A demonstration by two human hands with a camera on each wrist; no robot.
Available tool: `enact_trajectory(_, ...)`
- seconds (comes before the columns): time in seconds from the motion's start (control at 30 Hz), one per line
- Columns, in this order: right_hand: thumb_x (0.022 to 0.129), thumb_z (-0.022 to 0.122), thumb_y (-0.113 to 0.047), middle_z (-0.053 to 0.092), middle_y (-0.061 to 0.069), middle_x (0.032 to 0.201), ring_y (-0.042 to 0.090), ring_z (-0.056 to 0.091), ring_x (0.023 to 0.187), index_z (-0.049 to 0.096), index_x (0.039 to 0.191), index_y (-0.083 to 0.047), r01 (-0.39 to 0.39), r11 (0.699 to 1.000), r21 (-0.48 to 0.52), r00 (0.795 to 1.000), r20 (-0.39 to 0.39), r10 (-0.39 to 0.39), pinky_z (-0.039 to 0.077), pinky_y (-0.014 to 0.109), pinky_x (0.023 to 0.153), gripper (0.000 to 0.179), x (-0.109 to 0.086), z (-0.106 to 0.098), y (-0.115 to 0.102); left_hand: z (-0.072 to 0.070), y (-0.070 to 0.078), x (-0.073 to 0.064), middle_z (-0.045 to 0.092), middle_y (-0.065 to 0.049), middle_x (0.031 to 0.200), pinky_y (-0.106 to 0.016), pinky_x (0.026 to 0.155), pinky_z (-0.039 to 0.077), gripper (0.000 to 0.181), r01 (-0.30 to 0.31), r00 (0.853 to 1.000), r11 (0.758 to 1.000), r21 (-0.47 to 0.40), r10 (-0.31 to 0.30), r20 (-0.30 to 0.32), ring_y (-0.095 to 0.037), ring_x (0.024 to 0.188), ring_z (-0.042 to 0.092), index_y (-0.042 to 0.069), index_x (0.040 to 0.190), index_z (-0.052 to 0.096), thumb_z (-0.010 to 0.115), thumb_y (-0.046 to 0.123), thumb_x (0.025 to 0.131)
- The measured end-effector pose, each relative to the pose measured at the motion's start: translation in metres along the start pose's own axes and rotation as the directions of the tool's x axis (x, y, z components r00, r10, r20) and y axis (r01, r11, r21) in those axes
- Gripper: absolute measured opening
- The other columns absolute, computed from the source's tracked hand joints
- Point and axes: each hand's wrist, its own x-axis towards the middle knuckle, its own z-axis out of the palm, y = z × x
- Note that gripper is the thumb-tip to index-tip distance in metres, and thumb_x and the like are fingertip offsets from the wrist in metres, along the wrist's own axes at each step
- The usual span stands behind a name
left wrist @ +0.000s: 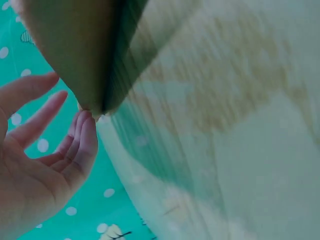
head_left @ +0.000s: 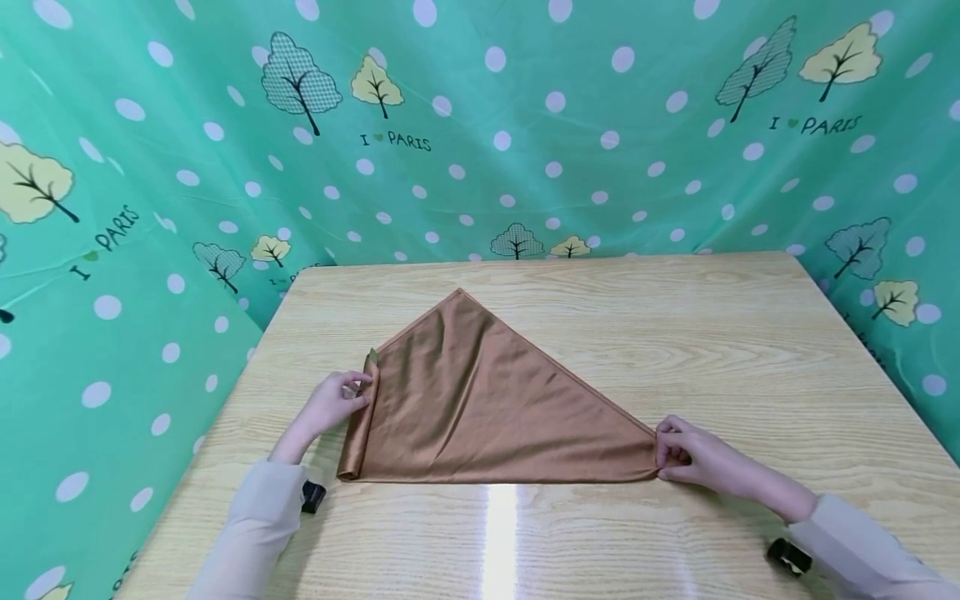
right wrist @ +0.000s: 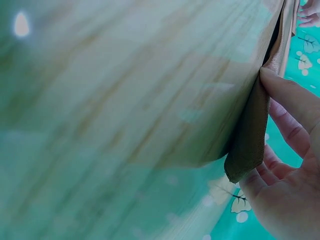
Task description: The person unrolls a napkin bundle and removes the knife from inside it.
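A brown satin cloth [head_left: 495, 400], folded into a triangle, lies on the table with its peak toward the far side. Its left end is wound into a narrow roll [head_left: 358, 437], and a small green tip [head_left: 373, 356] sticks out at the roll's far end. My left hand [head_left: 339, 400] touches the left side of this roll; in the left wrist view its fingers [left wrist: 82, 145] are spread, some fingertips at the roll's end. At the opposite end, my right hand [head_left: 693, 457] pinches the right corner; in the right wrist view the cloth's edge [right wrist: 250, 135] sits between thumb and fingers.
The light wood table [head_left: 637, 317] reflects a bright strip of light near its front. A green dotted curtain [head_left: 480, 167] with printed trees hangs behind it and along both sides. Dark wrist devices [head_left: 789, 556] sit under both forearms.
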Motion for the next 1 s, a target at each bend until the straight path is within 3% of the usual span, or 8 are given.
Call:
enact_trajectory(0.1,0.074,0.069,-0.009,0.044,0.003,0.092,0.003,0.045,0.07,0.055,0.074,-0.017,0.0,1.0,0.005,1.0,0.002,-0.001,0.041,0.02,0.057,0.016,0.0,0.0,0.0,0.001,0.002,-0.001,0.048,-0.017,0.082,-0.031,0.054,0.042,0.033,-0.041,0.999,0.998,0.04,0.04,0.011,-0.022,0.065,0.052,0.001,0.102,0.062,0.068,0.02,0.075)
enact_trajectory(0.2,0.074,0.069,-0.009,0.044,0.003,0.092,0.003,0.044,0.07,0.055,0.074,-0.017,0.002,1.0,0.004,1.0,0.001,-0.002,0.041,0.02,0.056,0.016,0.0,0.0,0.0,0.001,0.018,-0.003,0.045,-0.018,0.083,-0.031,0.056,0.039,0.033,-0.005,1.0,0.994,0.113,0.003,0.026,-0.023,0.067,0.048,-0.002,0.101,0.062,0.07,0.015,0.073)
enact_trajectory(0.4,0.074,0.069,-0.009,0.044,0.002,0.092,0.002,0.044,0.07,0.055,0.074,-0.017,-0.001,1.0,-0.004,1.0,0.0,0.001,0.04,0.02,0.056,0.016,0.0,0.0,0.0,0.006,0.027,-0.005,0.042,-0.015,0.08,-0.031,0.059,0.035,0.034,-0.027,0.998,0.97,0.242,0.013,0.059,-0.02,0.069,0.038,-0.002,0.1,0.062,0.073,0.011,0.071)
enact_trajectory(0.7,0.073,0.069,-0.009,0.044,0.002,0.091,0.002,0.044,0.07,0.054,0.074,-0.018,0.004,1.0,-0.009,1.0,-0.008,-0.004,0.04,0.02,0.056,0.018,0.0,0.001,0.001,0.011,0.022,-0.004,0.04,-0.016,0.082,-0.034,0.061,0.037,0.034,0.001,0.996,0.964,0.265,-0.025,0.088,-0.022,0.07,0.039,-0.003,0.1,0.061,0.072,0.007,0.07)
enact_trajectory(1.0,0.072,0.07,-0.007,0.044,0.002,0.091,0.002,0.043,0.069,0.054,0.074,-0.018,0.011,1.0,-0.016,1.0,-0.016,-0.011,0.039,0.019,0.055,0.019,0.0,0.002,0.002,0.01,0.017,-0.002,0.047,-0.017,0.081,-0.033,0.061,0.039,0.033,-0.037,0.998,0.969,0.243,0.022,0.063,-0.026,0.075,0.045,-0.004,0.097,0.062,0.073,0.003,0.066)
